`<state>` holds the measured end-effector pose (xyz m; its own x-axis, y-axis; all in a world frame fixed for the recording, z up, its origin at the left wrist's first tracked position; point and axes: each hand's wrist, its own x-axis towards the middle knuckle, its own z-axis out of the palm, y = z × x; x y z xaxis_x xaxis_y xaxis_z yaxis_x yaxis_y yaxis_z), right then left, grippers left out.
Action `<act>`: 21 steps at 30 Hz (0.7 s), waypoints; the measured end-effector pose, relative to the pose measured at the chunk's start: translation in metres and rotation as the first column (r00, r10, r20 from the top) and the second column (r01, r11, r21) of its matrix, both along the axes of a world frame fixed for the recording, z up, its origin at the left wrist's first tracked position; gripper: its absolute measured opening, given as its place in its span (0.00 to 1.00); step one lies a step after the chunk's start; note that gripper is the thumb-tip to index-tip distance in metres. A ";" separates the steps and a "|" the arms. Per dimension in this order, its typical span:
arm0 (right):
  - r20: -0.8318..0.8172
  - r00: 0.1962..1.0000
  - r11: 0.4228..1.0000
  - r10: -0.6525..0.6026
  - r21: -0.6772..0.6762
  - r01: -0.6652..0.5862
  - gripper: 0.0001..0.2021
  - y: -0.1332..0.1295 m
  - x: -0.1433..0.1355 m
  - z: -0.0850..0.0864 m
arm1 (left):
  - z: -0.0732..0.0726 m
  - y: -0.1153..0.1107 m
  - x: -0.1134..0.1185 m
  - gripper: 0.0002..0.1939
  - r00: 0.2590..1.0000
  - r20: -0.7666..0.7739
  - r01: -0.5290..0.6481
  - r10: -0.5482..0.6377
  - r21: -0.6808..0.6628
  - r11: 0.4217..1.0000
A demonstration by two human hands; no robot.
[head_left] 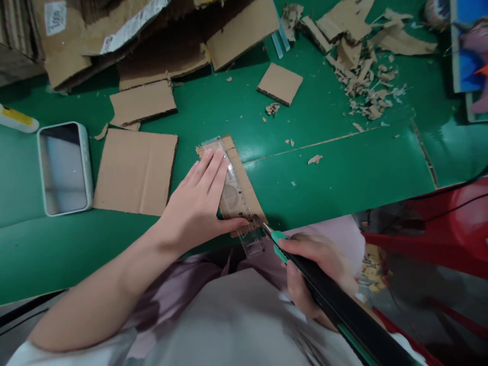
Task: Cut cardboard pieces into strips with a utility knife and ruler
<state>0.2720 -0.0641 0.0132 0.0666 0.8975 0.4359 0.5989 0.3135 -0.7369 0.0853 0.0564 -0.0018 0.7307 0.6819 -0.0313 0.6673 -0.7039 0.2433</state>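
My left hand [198, 190] lies with its fingers stretched out, pressing a clear plastic ruler [231, 195] down on a narrow cardboard strip [244, 180]. The strip is at the table's near edge, and the ruler's lower end sticks out past it. In my right hand [316, 259] is a utility knife [305, 269] with a long black body and a green front part. Its metal tip touches or nearly touches the strip's lower right corner, beside the ruler. Fine contact at the tip is too small to tell.
On the green table [343, 178] lie a square cardboard piece [133, 170], a phone [64, 168] and a smaller cardboard square [280, 84]. Cardboard scraps [366, 76] are heaped at the back right, and larger cardboard sheets [163, 61] at the back left. A red stool [457, 223] stands at right.
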 end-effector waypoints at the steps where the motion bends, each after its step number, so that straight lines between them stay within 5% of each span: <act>1: -0.010 1.000 1.000 -0.016 0.017 0.016 0.11 -0.001 0.000 -0.001 | 0.000 0.000 0.000 0.54 1.000 -0.001 -0.002 0.002 0.000 1.000; 6: 0.056 0.995 0.997 0.082 -0.011 -0.081 0.13 -0.001 0.002 0.003 | 0.000 0.000 0.000 0.54 1.000 -0.011 0.000 0.000 -0.001 1.000; 21: 0.008 1.000 1.000 0.016 -0.022 -0.016 0.10 -0.008 0.002 0.002 | 0.001 0.000 0.000 0.54 1.000 -0.004 0.019 -0.019 -0.002 1.000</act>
<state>0.2738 -0.0716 0.0153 0.0485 0.9080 0.4162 0.6001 0.3066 -0.7389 0.0852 0.0566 -0.0003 0.7433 0.6680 -0.0357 0.6550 -0.7158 0.2421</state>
